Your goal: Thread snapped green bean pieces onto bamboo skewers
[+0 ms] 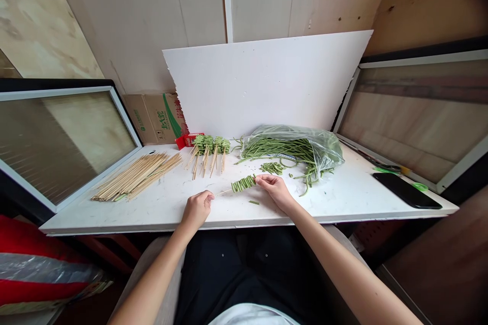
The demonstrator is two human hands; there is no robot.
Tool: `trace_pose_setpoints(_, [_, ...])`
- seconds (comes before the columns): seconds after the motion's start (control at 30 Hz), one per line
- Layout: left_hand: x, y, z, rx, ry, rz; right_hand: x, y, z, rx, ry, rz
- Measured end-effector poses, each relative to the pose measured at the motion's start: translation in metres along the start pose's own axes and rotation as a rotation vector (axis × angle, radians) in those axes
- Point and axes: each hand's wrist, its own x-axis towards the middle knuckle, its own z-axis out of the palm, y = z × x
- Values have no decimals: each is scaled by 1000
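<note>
Cut green beans [243, 183] sit in a row on a skewer [223, 193] over the bench [152, 216]

We hold the skewer nearly level, just above the front part of the white top, its right end slightly raised. Our left hand [197, 209] has its fingers curled in, pinching the bare end of the stick. Our right hand [275, 189] has its fingers pinching the other end of the row of cut beans; we cannot tell whether the stick's tip is gripped too.

One loose bean piece [253, 202] lies below the row, near the bench's front edge. Just behind our right hand we see a small pile of bean pieces [271, 167], and behind that, long beans [274, 150] spill from a clear plastic bag [330, 150]. Left of the bag, several loaded skewers [209, 143] lie with their bare ends toward us, beside a red packet [186, 140]. Farther left we have a spread bundle of bare sticks [135, 175]. A black phone [406, 190] lies near the right end, and a white board [267, 84] leans at the back.
</note>
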Motion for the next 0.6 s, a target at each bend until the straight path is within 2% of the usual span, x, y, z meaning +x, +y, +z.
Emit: trace_pose_setpoints(0.6, [1,-2,3,-19,11,39,0,2,0,49,-31,15])
